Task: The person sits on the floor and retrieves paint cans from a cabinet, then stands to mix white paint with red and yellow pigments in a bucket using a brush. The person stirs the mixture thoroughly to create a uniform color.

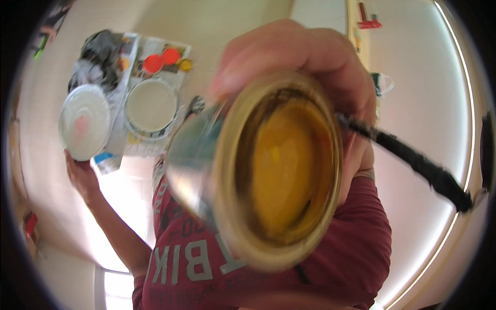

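Note:
My right hand [310, 57] is closed around a jar [227, 170] very close to the view, its fingers over the top and far side. The jar is tipped so its round end faces me, with a yellow-orange fill inside a pale rim. A black, stick-like thing [413, 155] runs from beside that hand to the right; I cannot make out whether the hand grips it. At the left, my left hand [81, 178] grips the near edge of a round white lid or tub [85, 121] with a pinkish smear in its middle.
Newspaper sheets [124, 142] on the floor bear a round white bucket [151, 108], two red-orange lids [153, 64], a small yellow one [185, 64], and a crumpled grey plastic bag [103, 51]. A pale wall [418, 103] rises on the right, with a red tool [369, 24] at top right.

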The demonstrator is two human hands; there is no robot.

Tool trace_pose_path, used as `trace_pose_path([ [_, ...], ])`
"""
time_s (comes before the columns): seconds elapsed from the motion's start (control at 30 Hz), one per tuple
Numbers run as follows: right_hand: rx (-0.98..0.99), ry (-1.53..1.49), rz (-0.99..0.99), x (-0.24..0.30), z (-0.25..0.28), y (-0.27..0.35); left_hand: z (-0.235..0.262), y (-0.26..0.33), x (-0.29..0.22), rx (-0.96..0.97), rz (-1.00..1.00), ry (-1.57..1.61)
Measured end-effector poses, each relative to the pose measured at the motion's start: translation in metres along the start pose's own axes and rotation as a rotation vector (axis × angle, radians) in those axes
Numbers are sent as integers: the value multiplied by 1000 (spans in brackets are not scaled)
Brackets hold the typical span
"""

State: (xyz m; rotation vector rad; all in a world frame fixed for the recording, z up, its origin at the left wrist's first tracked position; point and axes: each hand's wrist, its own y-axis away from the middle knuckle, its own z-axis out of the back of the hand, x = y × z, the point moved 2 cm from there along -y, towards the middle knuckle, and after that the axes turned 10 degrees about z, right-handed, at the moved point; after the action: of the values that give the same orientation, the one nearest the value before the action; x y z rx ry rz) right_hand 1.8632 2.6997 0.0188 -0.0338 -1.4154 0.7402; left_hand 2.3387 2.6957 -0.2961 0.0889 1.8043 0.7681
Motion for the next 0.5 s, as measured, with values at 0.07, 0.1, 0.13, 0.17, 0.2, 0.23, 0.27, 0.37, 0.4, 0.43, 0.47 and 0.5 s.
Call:
trace_pose_path([
  [0.07, -28, 18, -65, -15, 8, 5, 4, -3, 6, -21, -246, -511],
  [0.1, -57, -12, -95, -30, 13, 10, 12, 5, 13, -64, -492, -1015],
  [0.13, 8, 10, -102, -53, 24, 19, 10, 9, 18, -42, -270, -692],
  [0.17, -59, 21, -247, -70, 31, 29, -4, 13, 19, -15, -68, -354],
  [0.2, -115, 35, -391, -89, 37, 41, -23, 25, 14, 12, 11, -92],
  [0.23, -176, 0, -394, -115, 40, 56, -41, 41, 15, 45, 74, 189],
  [0.27, -230, -29, -402, -151, 45, 72, -54, 54, 15, 39, 54, 153],
  [0.37, -190, 78, -436, -266, 62, 123, -81, 83, 17, -6, 31, 104],
  [0.4, -165, 144, -424, -305, 60, 139, -88, 88, 15, -8, 38, 93],
  [0.43, -132, 219, -416, -335, 67, 147, -93, 95, 20, -64, 23, 108],
  [0.47, -79, 315, -494, -351, 66, 149, -100, 105, 27, -105, 17, 122],
  [0.5, -33, 412, -578, -365, 59, 154, -110, 117, 34, -139, 15, 129],
])
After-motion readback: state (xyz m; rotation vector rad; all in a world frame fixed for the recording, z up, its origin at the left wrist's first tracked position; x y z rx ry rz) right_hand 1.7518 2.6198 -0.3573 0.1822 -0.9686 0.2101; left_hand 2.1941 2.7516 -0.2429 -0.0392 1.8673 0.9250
